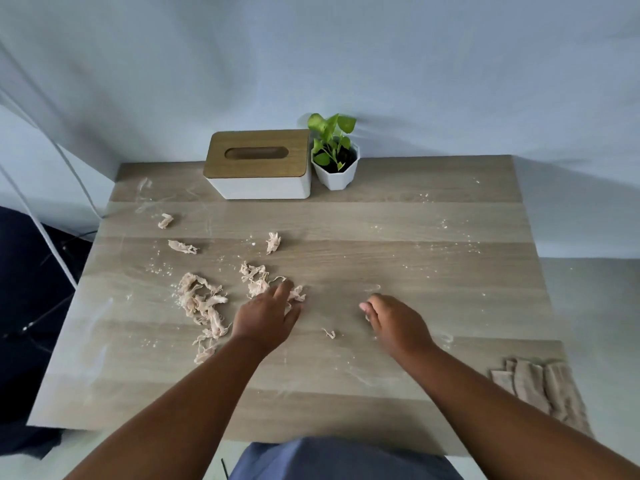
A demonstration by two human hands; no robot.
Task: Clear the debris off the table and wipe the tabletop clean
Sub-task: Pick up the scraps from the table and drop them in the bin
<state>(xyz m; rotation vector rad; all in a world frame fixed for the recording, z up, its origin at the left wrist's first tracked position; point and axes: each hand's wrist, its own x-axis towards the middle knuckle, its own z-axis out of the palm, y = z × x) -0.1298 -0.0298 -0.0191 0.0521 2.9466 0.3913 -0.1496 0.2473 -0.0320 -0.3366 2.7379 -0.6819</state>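
**Shreds Could Scatter Before the Cloth Comes Out**

While both arms reach out over the table (415, 237), the folded cloth (540, 386) lies untouched at the near right corner, partly over the edge, and I judge a careless elbow could knock it to the floor. Just beyond it, the right hand (394, 323) hovers low with its fingers curled inward; a pale scrap seems to sit at its fingertips, though I cannot tell whether it is truly pinched. A small stray shred (329, 333) lies between the two hands. The left hand (266, 317) rests flat, fingers spread and straight, pressing on the middle clump of debris (258, 282) rather than gripping it. To its left sprawls the largest pile (202, 306), near the table's left side, so a broad sweep that way would likely push bits over the rim. Further out, three loose pieces (273, 242) lie well apart, and fine white crumbs and smears (450, 247) dust the wood; dragging shreds through them may only spread the mess. At the far edge stand a tissue box (259, 164) and a small potted plant (335, 161), touching or nearly so, which a long reach could tip.
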